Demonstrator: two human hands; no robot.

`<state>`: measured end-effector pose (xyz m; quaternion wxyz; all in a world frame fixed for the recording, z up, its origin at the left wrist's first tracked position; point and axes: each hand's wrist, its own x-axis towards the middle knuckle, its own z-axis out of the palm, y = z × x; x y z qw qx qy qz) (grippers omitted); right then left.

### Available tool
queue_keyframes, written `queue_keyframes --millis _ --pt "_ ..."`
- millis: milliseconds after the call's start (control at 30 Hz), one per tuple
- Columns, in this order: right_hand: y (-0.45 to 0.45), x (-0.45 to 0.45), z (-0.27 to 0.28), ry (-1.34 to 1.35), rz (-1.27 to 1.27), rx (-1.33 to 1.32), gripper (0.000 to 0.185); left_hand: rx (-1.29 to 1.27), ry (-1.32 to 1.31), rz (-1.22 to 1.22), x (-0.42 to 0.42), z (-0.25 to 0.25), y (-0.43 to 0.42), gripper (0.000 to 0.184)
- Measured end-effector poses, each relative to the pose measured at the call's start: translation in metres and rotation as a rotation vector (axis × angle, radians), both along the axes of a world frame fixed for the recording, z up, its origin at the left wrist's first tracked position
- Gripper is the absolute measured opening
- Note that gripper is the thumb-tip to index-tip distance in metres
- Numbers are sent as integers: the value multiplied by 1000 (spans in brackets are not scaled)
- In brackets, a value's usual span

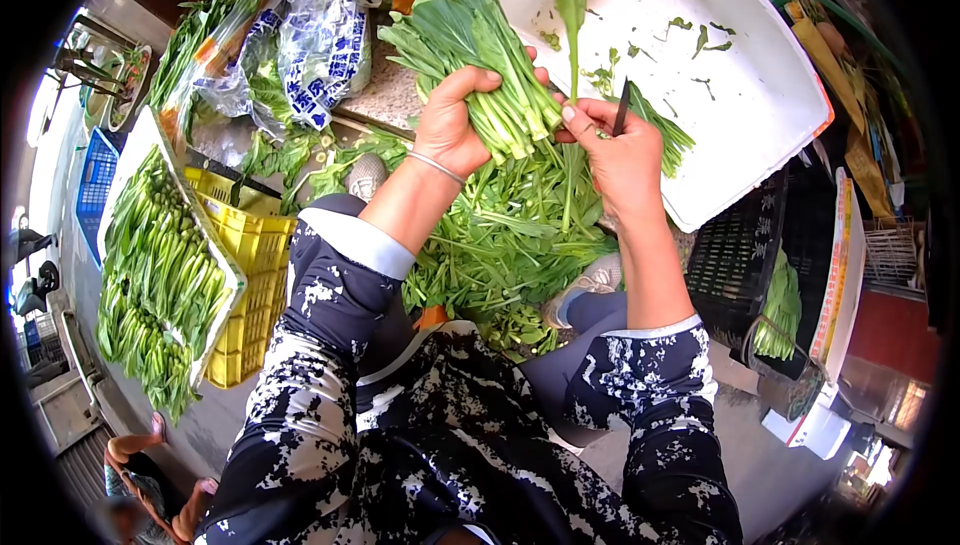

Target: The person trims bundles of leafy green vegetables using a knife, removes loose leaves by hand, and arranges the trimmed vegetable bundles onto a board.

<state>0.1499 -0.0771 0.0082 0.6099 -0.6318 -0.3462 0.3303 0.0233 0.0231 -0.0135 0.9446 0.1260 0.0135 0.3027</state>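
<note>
Bunch of greens (490,60) is held clamped in the fingers of the left hand (450,130), stem ends angled toward the right hand's fingertips. Right hand (622,157): thumb and forefinger pinched on the lower end of a single stalk (573,20), its leaf rising above them; a dark knife blade (622,108) projects just beside those fingers, handle grip hidden. White box (755,85) lies beyond and to the right of the right fingers; loose leaves (490,235) are heaped below both hands. Judgement: the bunch should be gripped firmly but uncrushed, stem ends kept level, blade edge kept clear of both thumbs.
</note>
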Motion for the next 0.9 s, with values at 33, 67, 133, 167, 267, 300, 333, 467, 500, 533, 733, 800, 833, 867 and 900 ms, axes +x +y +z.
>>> queue_keyframes --millis 33,67,133,167,267,300,333,467,500,533,733,800,833,867,900 --pt "1 -1 -1 40 -22 49 21 9 -17 -3 0 0 0 48" --pt "1 -2 1 41 -18 48 21 7 -17 1 1 -1 -1 48" --pt "-3 -4 10 243 -57 -81 22 3 52 30 2 -2 -1 48" --pt "-1 -3 4 302 -77 -95 20 12 63 42 3 -5 0 48" --pt "1 -1 -3 584 -120 -95 18 33 119 28 5 -12 4 48" --pt "1 -1 -4 655 -122 -121 14 36 134 49 5 -10 3 46" --pt "1 4 -11 654 -120 -124 14 33 133 52 5 -10 3 46" --pt "5 19 -20 977 -301 -126 15 -100 19 116 1 -12 14 45" --pt "3 23 -24 976 -197 -198 20 -95 16 121 -1 -6 13 42" --pt "1 27 -25 971 -91 -265 26 -87 10 126 -2 -2 13 38" --pt "-11 -8 -5 125 41 -391 30 154 151 -16 -10 -7 13 51" --pt "-9 -8 -1 37 25 -282 29 184 160 -15 -10 -7 9 50" --pt "-8 -7 2 -53 8 -172 27 197 191 -2 -9 -7 6 49" --pt "-7 -7 4 -143 -8 -63 26 210 223 12 -8 -6 3 48" --pt "-6 -11 3 -101 49 14 29 225 221 16 -7 -4 0 48"
